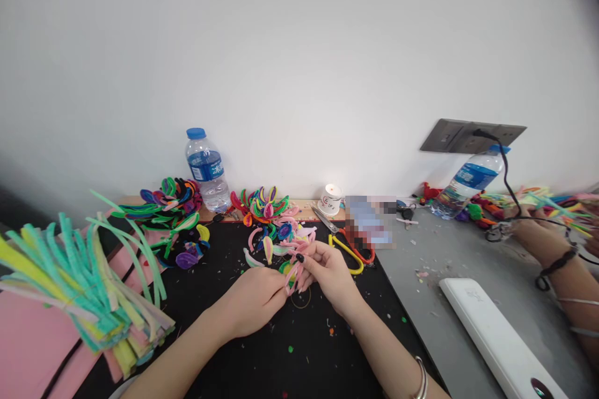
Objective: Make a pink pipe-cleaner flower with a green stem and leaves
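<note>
With thumb and fingers drawn together in the right hand (330, 275), pinch a small bunch of pale-pink, fuzzy chenille stems (292, 280), showing one dark-painted nail (300, 257) on top. Hold the curled left hand (255, 300) against the same bunch from the other side, knuckles up; cannot tell how firmly clamped, with fingertips hidden. Have the bunch low over a black work mat (262, 361) flecked with tiny scraps, beside a green-and-yellow fuzzy piece (284, 267) and near a thin, tan loop (302, 305).

Beyond the hands, see multicoloured fuzzy loops (266, 202) heaped toward the white wall (299, 75), near a white printed cup (331, 201) and metal-bladed scissors (324, 219). Farther left, see an upright clear plastic bottle with blue cap and label (206, 168) beside another many-coloured fuzzy heap (171, 199). Nearer, over a pink sheet (28, 336), see a thick bundle of mint-green, yellow and pale fuzzy stems (70, 293).

To the right, on a grey tabletop (412, 274), see a long white case (496, 336), a second blue-labelled bottle (472, 176) and a co-worker's forearm (543, 240) with a dark wristband.
</note>
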